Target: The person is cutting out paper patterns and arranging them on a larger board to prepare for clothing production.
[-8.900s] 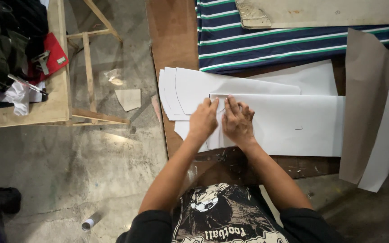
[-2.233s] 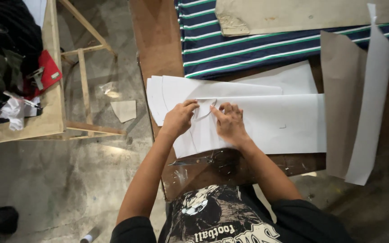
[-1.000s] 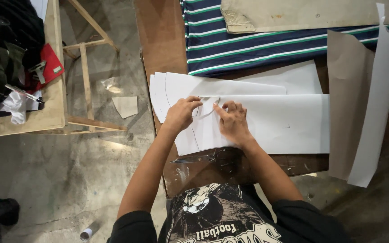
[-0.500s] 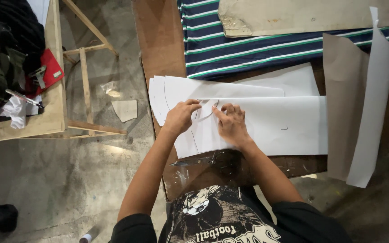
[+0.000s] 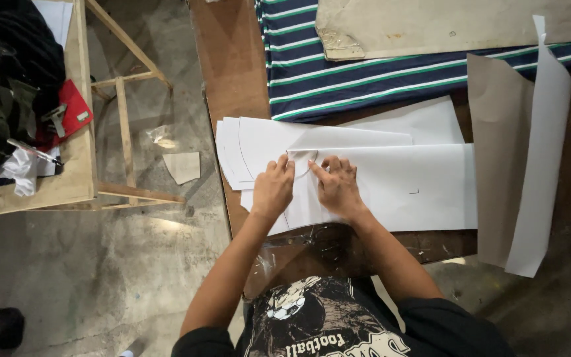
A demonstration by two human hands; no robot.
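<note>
On the brown wooden table (image 5: 232, 86), the left hand (image 5: 273, 188) lies flat, fingers together, pinning the stacked white paper pattern sheets (image 5: 391, 185); the right hand (image 5: 337, 187), fingers slightly apart, presses beside it, apparently steadying a curved outline; striped navy fabric (image 5: 365, 79) lies beyond.

Two hands, the left hand (image 5: 272, 188) and right hand (image 5: 337, 187), press one stack of white paper sheets (image 5: 391, 188); beyond the stack lies one striped cloth (image 5: 365, 79), and right of it two curled sheets (image 5: 520, 152).

White paper sheets (image 5: 391, 192); navy fabric (image 5: 365, 79), white-green stripes; brown table (image 5: 232, 66); red cloth (image 5: 67, 112).
</note>
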